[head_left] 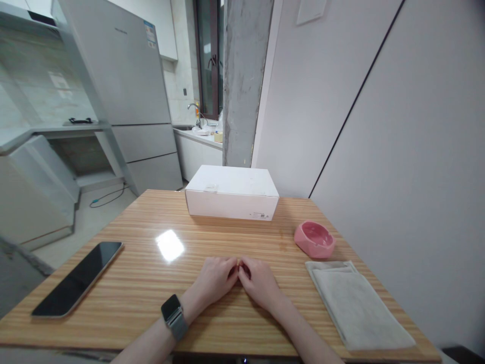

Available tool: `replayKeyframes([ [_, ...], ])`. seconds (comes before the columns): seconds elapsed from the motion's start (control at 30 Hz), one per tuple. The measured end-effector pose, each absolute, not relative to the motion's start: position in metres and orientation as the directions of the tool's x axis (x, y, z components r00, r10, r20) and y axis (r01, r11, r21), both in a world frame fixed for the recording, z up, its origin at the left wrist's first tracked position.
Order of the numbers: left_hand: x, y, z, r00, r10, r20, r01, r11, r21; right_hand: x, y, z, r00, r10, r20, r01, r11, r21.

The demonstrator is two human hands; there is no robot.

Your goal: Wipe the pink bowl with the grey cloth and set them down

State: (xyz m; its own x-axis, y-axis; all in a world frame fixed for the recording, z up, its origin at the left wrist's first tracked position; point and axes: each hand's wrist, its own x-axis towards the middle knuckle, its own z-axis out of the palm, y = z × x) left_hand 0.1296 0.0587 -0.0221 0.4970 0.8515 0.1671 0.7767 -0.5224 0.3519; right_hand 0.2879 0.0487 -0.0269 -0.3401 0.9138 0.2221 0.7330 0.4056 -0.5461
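Left hand [217,275]: here it is, curled into a loose fist, back of it facing up!
Right hand [261,278]: near mirror image, curled just as loosely, and the two are touching!
Left forearm [149,339]: bare, slanting inward.
Right forearm [303,326]: bare too, angled to match.

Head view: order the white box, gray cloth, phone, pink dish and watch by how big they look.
1. White box and gray cloth: nearly alike, cloth nearer, so unranked
2. Phone
3. Pink dish
4. Watch
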Motion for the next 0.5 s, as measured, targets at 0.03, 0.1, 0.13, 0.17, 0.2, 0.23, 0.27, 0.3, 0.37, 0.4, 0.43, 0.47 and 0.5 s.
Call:
replayKeyframes([
  [0.03,0.1298,0.0587,-0.0221,0.496,0.853,0.165,0.779,-0.52,0.35,0.2878,0.0485,-0.0272,-0.341,0.913,0.224,0.732,0.407,-0.546],
  [0.1,0.1298,0.0589,-0.0223,0.492,0.856,0.159,0.784,-0.515,0.347,0.2877,0.0482,-0.0279,-0.345,0.91,0.229,0.727,0.413,-0.548],
  [0.13,0.1298,0.0591,-0.0224,0.492,0.856,0.157,0.785,-0.514,0.346,0.2877,0.0482,-0.0282,-0.346,0.909,0.231,0.726,0.416,-0.548],
  [0.17,0.1298,0.0593,-0.0225,0.492,0.856,0.156,0.785,-0.514,0.345,0.2876,0.0481,-0.0284,-0.346,0.909,0.231,0.726,0.415,-0.549],
  [0.2,0.1297,0.0595,-0.0227,0.493,0.856,0.157,0.785,-0.515,0.344,0.2876,0.0481,-0.0284,-0.345,0.91,0.23,0.726,0.414,-0.549],
  [0.23,0.1295,0.0596,-0.0229,0.495,0.854,0.16,0.784,-0.519,0.341,0.2875,0.0481,-0.0284,-0.342,0.911,0.228,0.727,0.411,-0.55],
  [0.27,0.1294,0.0597,-0.0232,0.498,0.851,0.165,0.783,-0.523,0.337,0.2875,0.0481,-0.0283,-0.341,0.912,0.227,0.726,0.41,-0.552],
  [0.3,0.1293,0.0597,-0.0235,0.5,0.849,0.169,0.782,-0.526,0.334,0.2875,0.0481,-0.0281,-0.343,0.912,0.226,0.725,0.41,-0.554],
  [0.37,0.1292,0.0593,-0.024,0.5,0.848,0.176,0.781,-0.53,0.331,0.2875,0.048,-0.0276,-0.346,0.911,0.223,0.723,0.411,-0.555],
  [0.4,0.1292,0.0591,-0.0241,0.501,0.847,0.177,0.78,-0.531,0.331,0.2875,0.048,-0.0274,-0.346,0.912,0.222,0.724,0.41,-0.555],
  [0.43,0.1292,0.0589,-0.0242,0.501,0.847,0.178,0.779,-0.531,0.333,0.2875,0.0481,-0.0272,-0.345,0.912,0.22,0.726,0.409,-0.554],
  [0.47,0.1293,0.0588,-0.0242,0.5,0.847,0.178,0.779,-0.53,0.334,0.2875,0.0481,-0.027,-0.345,0.913,0.22,0.727,0.408,-0.552],
  [0.5,0.1293,0.0588,-0.0242,0.501,0.847,0.176,0.779,-0.53,0.335,0.2874,0.0481,-0.0269,-0.344,0.913,0.221,0.729,0.408,-0.55],
])
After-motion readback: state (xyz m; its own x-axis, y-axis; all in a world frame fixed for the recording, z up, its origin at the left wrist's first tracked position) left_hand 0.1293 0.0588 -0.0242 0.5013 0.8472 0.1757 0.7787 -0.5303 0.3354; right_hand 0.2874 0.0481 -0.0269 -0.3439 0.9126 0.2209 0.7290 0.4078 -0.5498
